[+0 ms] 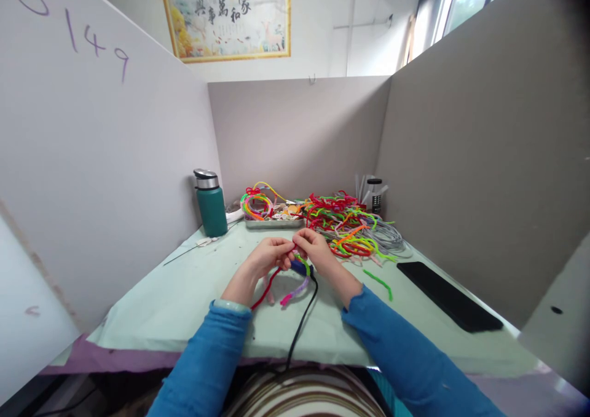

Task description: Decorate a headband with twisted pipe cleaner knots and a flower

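My left hand [273, 254] and my right hand [314, 246] meet over the middle of the table, thumbs and fingertips pinched together. A red cord [268, 289] runs from between my fingers down to the left, past my left wrist. Below the fingertips hangs a curved strand [304, 281] in green, lilac and pink. Just behind it lies a dark blue object [300, 267] with a black cable [304, 318] leading to the table's front edge; my hands partly cover it. The exact spot being pinched is too small to make out.
A pile of coloured cords [338, 220] lies beyond my right hand, beside a grey coil [389, 238]. A metal tray [274, 224] holds small pieces. Around them are a green bottle [211, 208], a black phone [447, 295] and a green strand [378, 283]. Partitions enclose the table.
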`<state>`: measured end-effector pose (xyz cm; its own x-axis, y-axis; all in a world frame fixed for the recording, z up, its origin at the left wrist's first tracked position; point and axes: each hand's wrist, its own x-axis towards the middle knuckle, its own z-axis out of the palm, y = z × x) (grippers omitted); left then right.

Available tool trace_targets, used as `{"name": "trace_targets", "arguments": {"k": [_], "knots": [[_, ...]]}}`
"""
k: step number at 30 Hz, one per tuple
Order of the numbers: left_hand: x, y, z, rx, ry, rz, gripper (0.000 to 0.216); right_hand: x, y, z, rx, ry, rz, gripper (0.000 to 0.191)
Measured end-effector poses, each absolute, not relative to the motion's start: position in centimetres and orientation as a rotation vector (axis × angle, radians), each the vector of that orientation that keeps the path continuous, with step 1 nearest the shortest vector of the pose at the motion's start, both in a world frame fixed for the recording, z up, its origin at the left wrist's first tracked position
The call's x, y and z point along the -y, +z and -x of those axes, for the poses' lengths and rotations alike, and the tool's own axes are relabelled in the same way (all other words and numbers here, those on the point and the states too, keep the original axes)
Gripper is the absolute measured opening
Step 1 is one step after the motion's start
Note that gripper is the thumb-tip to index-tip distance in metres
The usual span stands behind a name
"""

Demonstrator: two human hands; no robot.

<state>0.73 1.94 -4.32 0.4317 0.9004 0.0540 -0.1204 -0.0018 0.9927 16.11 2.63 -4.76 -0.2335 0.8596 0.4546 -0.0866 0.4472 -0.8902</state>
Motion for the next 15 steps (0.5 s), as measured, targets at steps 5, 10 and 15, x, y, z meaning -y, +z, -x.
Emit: {"name": "trace_targets", "arguments": {"k": [5,10,15], "knots": [[-1.95,-4.32,-0.71,-0.781,0.933,-1.344,0.027,-2.92,-5.02,-15.92,1.537,1.02,0.701,0.026],[-1.86,-4.15,-0.78,-0.811,1.022,-1.331,0.028,-2.93,-4.93,-15.96,1.486,1.036,0.692,0.028],[-1.89,-4.19,-0.85,-0.829,1.073,-1.342,0.028,-2.93,-4.88,-15.97,1.506,1.02,0.694,0.029]]}}
